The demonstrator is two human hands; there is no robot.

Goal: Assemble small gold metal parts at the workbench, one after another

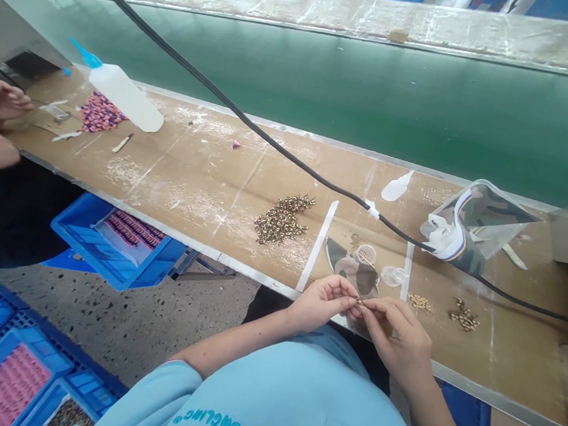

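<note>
At far left, well apart from the fingers, a co-worker's hand [3, 100] rests over the table [203, 165]. Next, far left of and beyond the fingers, lie a heap of pink-and-purple pieces [100, 114] and a translucent squeeze bottle [129, 99] with a blue nozzle. A blue crate [114, 276] stands below table level, left of the fingers. Nearer, on their left and slightly beyond, is a heap of dark-and-gold curled pieces [282, 221]. The left hand [323, 304] has thumb and forefinger pinched nearly together on a tiny piece [360, 302], too small to identify, located where both hands' fingertips meet. Just beyond the fingers lies camouflage cloth [346, 269] bearing a small clear cup [365, 253]. The right hand [403, 335] likewise pinches the tiny piece, its thumb and forefinger closed. Right of the fingers lie beige pellets [420, 302], then a smaller dark-and-gold heap [463, 316].
</note>
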